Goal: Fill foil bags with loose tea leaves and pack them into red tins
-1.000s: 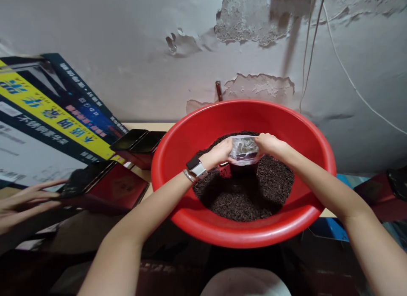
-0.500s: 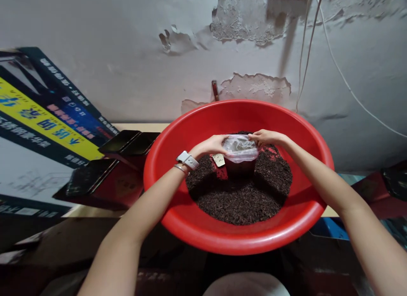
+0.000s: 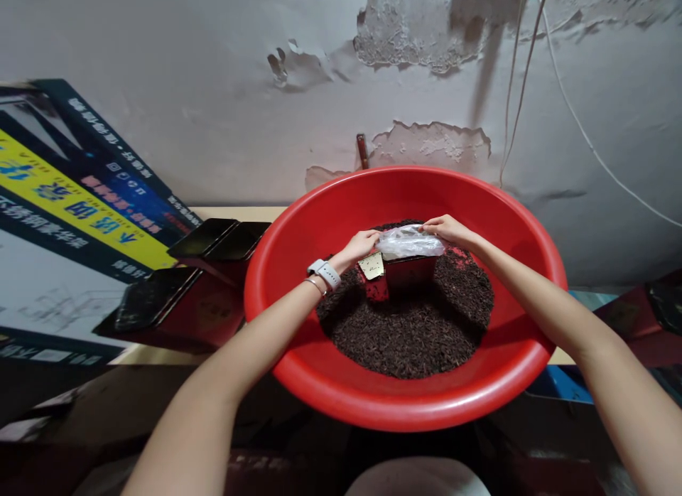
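Note:
A big red plastic basin (image 3: pixel 373 403) holds a heap of dark loose tea leaves (image 3: pixel 410 332). A dark red tin (image 3: pixel 408 274) stands sunk in the leaves, lined with a clear plastic bag (image 3: pixel 408 244). My left hand (image 3: pixel 362 246) pinches the bag's left edge, and a small paper tag (image 3: pixel 371 266) hangs just below it. My right hand (image 3: pixel 447 231) pinches the bag's right edge. The bag top lies flattened across the tin's mouth. A white watch sits on my left wrist.
Several dark red tins with black lids (image 3: pixel 175 297) stand left of the basin on a wooden table. A printed blue and yellow board (image 3: pixel 79 197) leans at the far left. Behind is a peeling grey wall (image 3: pixel 213 91) with white cables (image 3: pixel 575 119). Another red box (image 3: pixel 634 318) sits at right.
The bag mouth, held open a second ago, is now pulled flat over the tin. Another person's hand seen at the far left has gone from view. The tin shows more above the leaves.

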Demonstrator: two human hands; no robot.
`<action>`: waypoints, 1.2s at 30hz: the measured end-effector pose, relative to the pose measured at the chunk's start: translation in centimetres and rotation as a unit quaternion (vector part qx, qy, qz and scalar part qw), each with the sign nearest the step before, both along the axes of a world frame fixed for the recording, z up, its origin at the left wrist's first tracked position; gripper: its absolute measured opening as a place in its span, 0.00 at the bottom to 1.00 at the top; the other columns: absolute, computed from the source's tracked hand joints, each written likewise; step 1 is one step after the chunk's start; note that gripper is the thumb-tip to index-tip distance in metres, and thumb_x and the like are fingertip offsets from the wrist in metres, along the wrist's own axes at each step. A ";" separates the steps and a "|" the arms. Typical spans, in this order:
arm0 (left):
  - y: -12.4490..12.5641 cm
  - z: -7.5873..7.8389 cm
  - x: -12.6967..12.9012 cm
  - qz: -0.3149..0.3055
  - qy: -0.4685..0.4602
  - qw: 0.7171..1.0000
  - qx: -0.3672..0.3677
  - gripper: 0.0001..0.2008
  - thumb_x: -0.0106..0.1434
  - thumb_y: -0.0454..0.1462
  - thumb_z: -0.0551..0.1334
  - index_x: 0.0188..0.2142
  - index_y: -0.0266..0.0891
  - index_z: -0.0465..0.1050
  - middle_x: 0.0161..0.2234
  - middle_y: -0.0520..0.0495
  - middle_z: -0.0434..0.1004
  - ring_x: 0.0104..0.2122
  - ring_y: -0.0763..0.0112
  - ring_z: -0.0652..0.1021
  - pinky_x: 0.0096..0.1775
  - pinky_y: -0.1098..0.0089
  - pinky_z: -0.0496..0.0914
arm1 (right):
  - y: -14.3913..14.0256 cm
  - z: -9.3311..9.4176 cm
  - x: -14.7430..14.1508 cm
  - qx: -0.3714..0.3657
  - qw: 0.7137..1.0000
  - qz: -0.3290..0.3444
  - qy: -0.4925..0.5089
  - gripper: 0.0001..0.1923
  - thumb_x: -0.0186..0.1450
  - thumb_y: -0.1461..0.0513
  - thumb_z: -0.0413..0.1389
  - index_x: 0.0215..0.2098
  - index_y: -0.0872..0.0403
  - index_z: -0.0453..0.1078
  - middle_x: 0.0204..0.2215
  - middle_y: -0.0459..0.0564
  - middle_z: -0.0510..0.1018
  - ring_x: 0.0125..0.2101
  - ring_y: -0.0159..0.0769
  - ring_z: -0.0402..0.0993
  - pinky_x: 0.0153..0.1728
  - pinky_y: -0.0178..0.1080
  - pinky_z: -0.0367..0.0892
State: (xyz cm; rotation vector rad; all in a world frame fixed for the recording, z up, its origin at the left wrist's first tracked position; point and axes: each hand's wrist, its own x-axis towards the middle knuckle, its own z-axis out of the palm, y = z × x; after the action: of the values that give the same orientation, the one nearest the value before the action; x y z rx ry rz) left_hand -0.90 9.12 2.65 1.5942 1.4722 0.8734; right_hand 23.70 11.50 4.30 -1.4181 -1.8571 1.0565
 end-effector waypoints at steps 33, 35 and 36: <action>-0.7 -1.5 0.6 0.085 0.239 0.957 0.137 0.11 0.67 0.35 0.51 0.38 0.36 0.72 0.43 0.37 0.76 0.46 0.58 0.75 0.49 0.63 0.66 | -0.2 -2.2 -0.1 -0.028 0.970 -0.148 -0.192 0.11 0.53 0.69 0.61 0.17 0.56 0.65 0.22 0.55 0.73 0.30 0.42 0.74 0.34 0.39 0.65; -0.8 0.0 0.3 0.099 0.242 0.943 0.204 0.11 0.67 0.34 0.52 0.41 0.35 0.72 0.46 0.37 0.74 0.49 0.58 0.73 0.52 0.61 0.65 | 0.0 -0.7 0.5 0.021 0.962 -0.151 -0.225 0.02 0.55 0.69 0.59 0.25 0.58 0.71 0.33 0.60 0.78 0.40 0.47 0.75 0.42 0.41 0.65; -1.0 0.8 0.3 0.086 0.239 0.936 0.244 0.11 0.67 0.35 0.52 0.42 0.36 0.72 0.46 0.38 0.74 0.49 0.59 0.72 0.52 0.62 0.65 | 0.1 0.2 0.8 0.045 0.960 -0.146 -0.235 0.03 0.57 0.69 0.58 0.29 0.58 0.73 0.37 0.61 0.78 0.44 0.47 0.74 0.44 0.41 0.64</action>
State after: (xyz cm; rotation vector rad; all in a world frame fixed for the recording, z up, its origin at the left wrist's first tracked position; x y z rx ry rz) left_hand -0.63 8.07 3.49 2.1843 1.8493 1.0598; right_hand 24.48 11.58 4.54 -1.9376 -1.8910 0.5095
